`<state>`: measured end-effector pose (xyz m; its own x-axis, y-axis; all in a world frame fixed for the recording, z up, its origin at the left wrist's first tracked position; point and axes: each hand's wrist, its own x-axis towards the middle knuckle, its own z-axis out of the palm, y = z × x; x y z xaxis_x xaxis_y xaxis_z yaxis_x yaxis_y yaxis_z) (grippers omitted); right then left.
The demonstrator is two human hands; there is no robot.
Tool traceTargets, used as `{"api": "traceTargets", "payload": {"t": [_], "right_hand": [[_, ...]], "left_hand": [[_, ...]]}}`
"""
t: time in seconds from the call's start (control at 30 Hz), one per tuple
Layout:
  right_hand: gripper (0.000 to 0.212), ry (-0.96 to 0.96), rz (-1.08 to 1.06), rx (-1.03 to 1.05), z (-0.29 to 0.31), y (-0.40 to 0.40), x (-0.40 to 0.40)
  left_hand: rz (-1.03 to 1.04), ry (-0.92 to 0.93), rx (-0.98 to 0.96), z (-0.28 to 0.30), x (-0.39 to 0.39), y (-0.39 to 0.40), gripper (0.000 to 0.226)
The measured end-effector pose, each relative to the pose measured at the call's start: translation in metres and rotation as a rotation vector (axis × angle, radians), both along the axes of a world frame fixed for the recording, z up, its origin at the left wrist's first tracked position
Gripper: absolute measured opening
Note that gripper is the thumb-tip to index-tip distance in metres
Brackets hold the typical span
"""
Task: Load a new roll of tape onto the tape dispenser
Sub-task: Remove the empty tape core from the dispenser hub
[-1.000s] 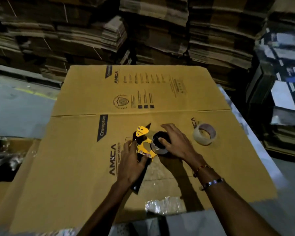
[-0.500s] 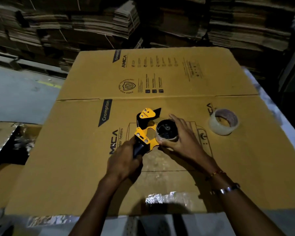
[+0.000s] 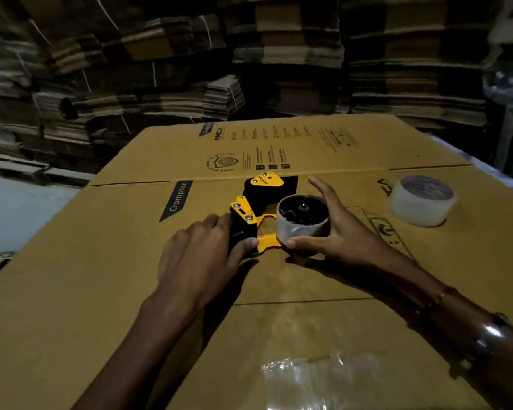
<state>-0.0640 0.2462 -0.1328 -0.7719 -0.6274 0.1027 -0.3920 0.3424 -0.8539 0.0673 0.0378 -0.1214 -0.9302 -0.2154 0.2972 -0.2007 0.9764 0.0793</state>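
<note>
- Left hand [image 3: 202,255], in the head view, curls round the black handle of the tape dispenser [image 3: 253,214], thumb pressed near the yellow frame, pinning the tool flat on the cardboard sheet [image 3: 101,276] that covers the desk.
- Right hand [image 3: 335,232] cups the nearly spent roll [image 3: 301,221] seated on the dispenser's wheel: thumb on the near side, fingers spread round the far side, gripping its thin clear rim.
- Dispenser lies about the middle of the sheet, its yellow plate toward the far edge, the wheel on its right.
- New tape roll [image 3: 421,199] lies flat, well apart from both hands, near the sheet's right edge, untouched.
- Judged from this, the step in hand is freeing the old core; the new roll is not yet loaded, so the task is at an early stage.
- To do it well: keep the left hand bearing down on the handle so the tool does not slide, and pull the core straight off along the wheel's axis, not tilted, or it may bind.
- Thin film left on the core looks slack, so a squeeze could crush it; an even grip all round seems safer.
- Crumpled clear plastic [image 3: 317,380] lies at the near edge, and stacks of flattened cartons [image 3: 279,54] rise beyond the far edge.
</note>
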Motion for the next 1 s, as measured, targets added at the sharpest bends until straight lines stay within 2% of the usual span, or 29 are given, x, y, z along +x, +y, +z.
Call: {"api": "traceTargets", "payload": {"t": [0.13,0.3,0.5,0.63,0.77,0.87,1.0], "right_hand": [[0.123,0.045,-0.005,-0.002,0.002,0.002,0.007],[0.121,0.088,-0.069,-0.029,0.000,0.009,0.032],[0.127,0.094,-0.037,-0.040,-0.005,0.021,0.063],[0.117,0.225,-0.061,-0.035,-0.009,0.026,0.074],[0.105,0.365,-0.062,-0.051,-0.011,0.028,0.077],[0.096,0.418,-0.047,-0.079,-0.012,0.028,0.076],[0.097,0.424,-0.069,-0.111,-0.013,0.029,0.073]], "left_hand": [[0.015,0.005,-0.060,-0.004,0.002,0.004,0.074],[0.015,0.041,-0.072,-0.012,0.022,0.011,0.073],[0.011,0.250,-0.035,-0.026,0.046,0.017,0.054],[0.017,0.341,-0.100,-0.028,0.050,0.018,0.062],[0.058,0.405,-0.199,-0.032,0.047,0.016,0.042],[0.062,0.435,-0.228,-0.033,0.045,0.015,0.046],[0.045,0.489,-0.272,-0.037,0.045,0.014,0.050]]}}
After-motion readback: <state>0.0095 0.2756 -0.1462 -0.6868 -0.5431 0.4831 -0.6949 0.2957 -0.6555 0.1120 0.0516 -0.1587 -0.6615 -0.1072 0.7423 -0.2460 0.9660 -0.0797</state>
